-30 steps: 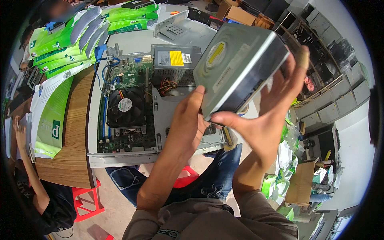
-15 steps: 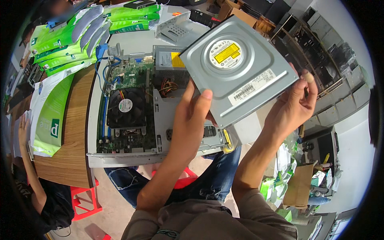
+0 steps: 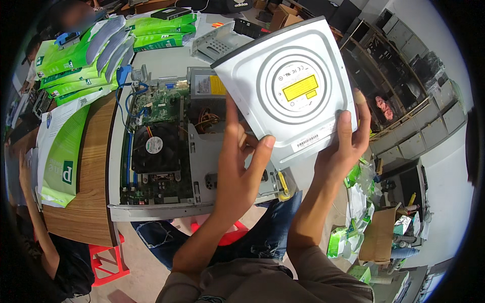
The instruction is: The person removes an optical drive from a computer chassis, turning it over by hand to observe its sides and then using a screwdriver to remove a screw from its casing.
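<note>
Desk [image 3: 96, 166]: wood-grain surface at left; white surface at the rear. Floor [image 3: 146, 276]: pale, visible below the desk. Seating: one red plastic stool [image 3: 107, 270] at lower left. Wall [image 3: 447, 177]: plain white, brightly lit, at far right. Storage: open-frame rack [image 3: 399, 123] at upper right, with grey box-like units [image 3: 418, 143] alongside it. Cardboard box [image 3: 378, 236]: located at lower right, near the wall.

The drive [image 3: 290, 118] is silver-white, patterned with concentric rings around a white round label [image 3: 293, 76] with yellow blocks. The fan [image 3: 164, 157] is black, the circuit board [image 3: 161, 108] green. Upper left of the frame, paper packs [image 3: 63, 55] show green and white; the surface [image 3: 91, 187] below is brown wood grain.
</note>
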Demonstrator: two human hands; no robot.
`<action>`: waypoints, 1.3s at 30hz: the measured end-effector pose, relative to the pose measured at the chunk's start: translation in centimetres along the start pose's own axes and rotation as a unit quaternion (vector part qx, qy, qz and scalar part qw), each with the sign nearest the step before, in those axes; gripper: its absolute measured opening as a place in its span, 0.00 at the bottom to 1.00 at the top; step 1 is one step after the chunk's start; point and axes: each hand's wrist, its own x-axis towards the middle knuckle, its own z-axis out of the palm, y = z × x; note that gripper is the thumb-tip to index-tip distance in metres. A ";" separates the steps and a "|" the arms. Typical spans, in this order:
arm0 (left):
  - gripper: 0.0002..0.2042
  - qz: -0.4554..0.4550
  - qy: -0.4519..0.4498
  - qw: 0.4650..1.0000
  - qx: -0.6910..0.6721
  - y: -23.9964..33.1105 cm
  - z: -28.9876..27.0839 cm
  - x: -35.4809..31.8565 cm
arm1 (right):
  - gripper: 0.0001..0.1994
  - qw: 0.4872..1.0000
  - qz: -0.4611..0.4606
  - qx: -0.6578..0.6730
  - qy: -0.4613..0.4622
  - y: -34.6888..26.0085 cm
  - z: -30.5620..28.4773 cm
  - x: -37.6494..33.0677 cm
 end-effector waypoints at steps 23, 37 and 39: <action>0.45 0.035 -0.020 0.997 0.059 -0.4 -0.2 -0.5 | 0.24 0.997 0.030 0.066 0.035 0.5 -1.1 -1.3; 0.36 -0.071 -0.006 0.997 -0.004 0.9 -0.5 -1.1 | 0.20 0.999 0.032 -0.010 0.033 -2.1 -0.8 -1.7; 0.36 -0.073 -0.004 0.997 -0.005 0.9 -0.4 -1.1 | 0.20 0.999 0.046 -0.014 0.024 -2.2 -0.9 -1.8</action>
